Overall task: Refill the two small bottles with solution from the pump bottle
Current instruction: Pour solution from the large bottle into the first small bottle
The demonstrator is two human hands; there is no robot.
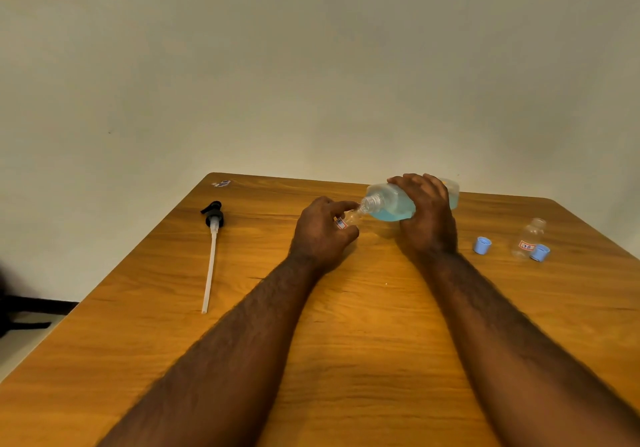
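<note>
My right hand (pixel 426 212) grips the large clear bottle (pixel 391 206) of blue solution, tipped on its side with its open threaded neck pointing left. My left hand (pixel 320 233) holds a small clear bottle (pixel 349 219) with a red-edged label, tilted so its mouth meets the big bottle's neck. A second small clear bottle (pixel 530 238) with a red-edged label stands uncapped at the right of the wooden table (pixel 346 342). Two blue caps (pixel 482 245) (pixel 540 252) lie near it.
The black pump head with its long white tube (pixel 212 256) lies on the left part of the table. A small scrap (pixel 221 183) sits at the far left corner. The table's left edge drops to the floor; a plain wall stands behind.
</note>
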